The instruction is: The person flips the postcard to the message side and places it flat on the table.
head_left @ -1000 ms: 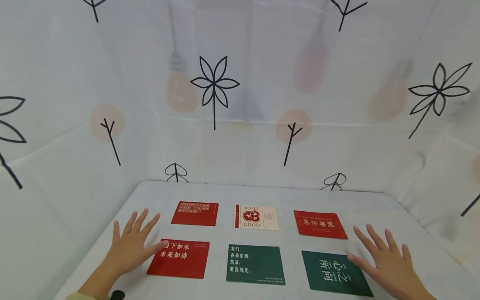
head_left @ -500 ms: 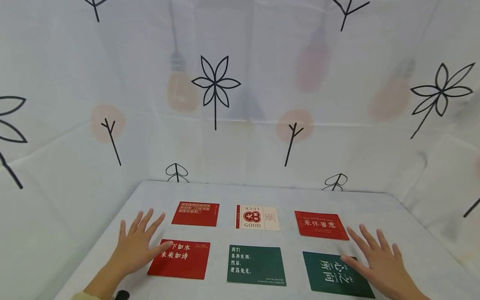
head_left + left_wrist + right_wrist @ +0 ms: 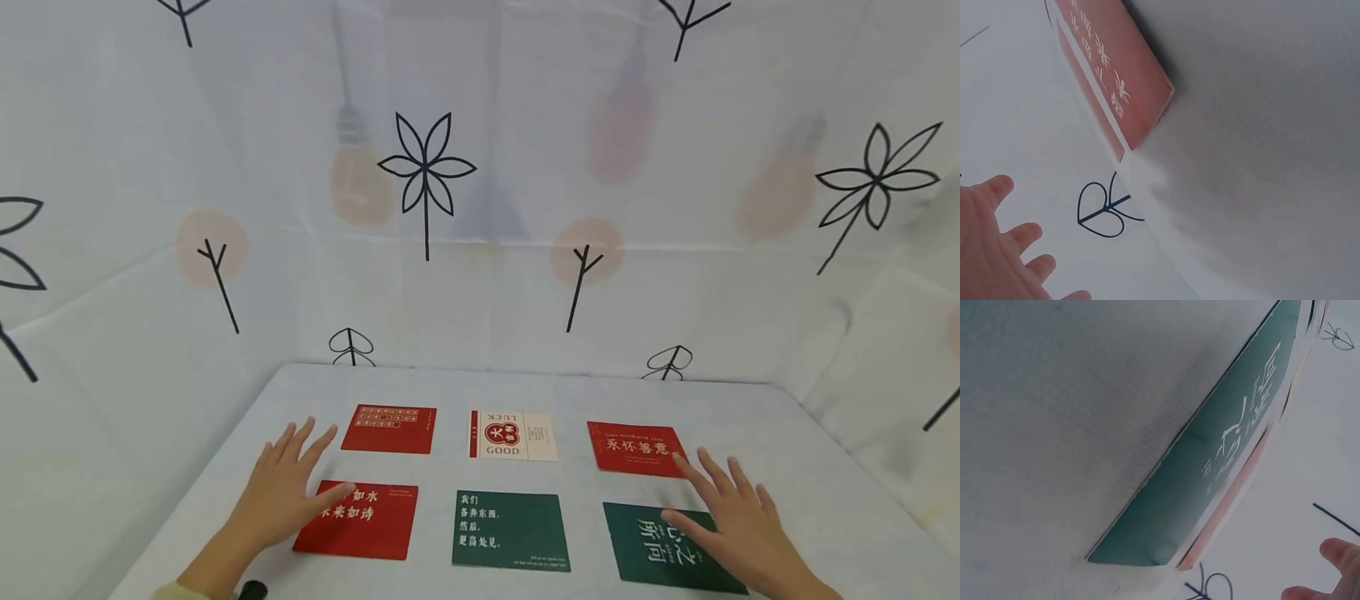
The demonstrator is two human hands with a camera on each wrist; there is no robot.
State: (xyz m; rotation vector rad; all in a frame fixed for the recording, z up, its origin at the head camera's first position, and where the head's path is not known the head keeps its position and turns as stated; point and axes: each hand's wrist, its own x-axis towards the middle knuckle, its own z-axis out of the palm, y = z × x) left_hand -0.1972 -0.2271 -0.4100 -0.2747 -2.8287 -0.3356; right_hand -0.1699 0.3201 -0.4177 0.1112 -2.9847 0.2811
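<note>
My left hand [image 3: 279, 493], fingers spread and holding nothing, hovers at the left edge of the front-left red card [image 3: 378, 533]; its thumb overlaps that card's printed characters in the head view. On the other side, my right hand [image 3: 742, 525] is spread above the front-right green card [image 3: 637, 554], the thumb over the white lettering and a fingertip overlapping the corner of the back-right red card [image 3: 630, 454]. The left wrist view shows the front-left card lying flat beyond the left fingers [image 3: 1025, 237]. Between the hands lies another green card [image 3: 512, 542].
Behind the front row lie a red card with small boxed characters [image 3: 389, 442] and a cream "GOOD LUCK" card [image 3: 536, 450]. A white tabletop [image 3: 450, 387] bears them all. Around it hangs a white cloth [image 3: 487, 308] printed with flowers and bulbs. A small black object [image 3: 253, 590] shows near the left wrist.
Both hands have drifted inward: the left a little to the right over its red card, the right to the left over the green one. The cards stay where they were.
</note>
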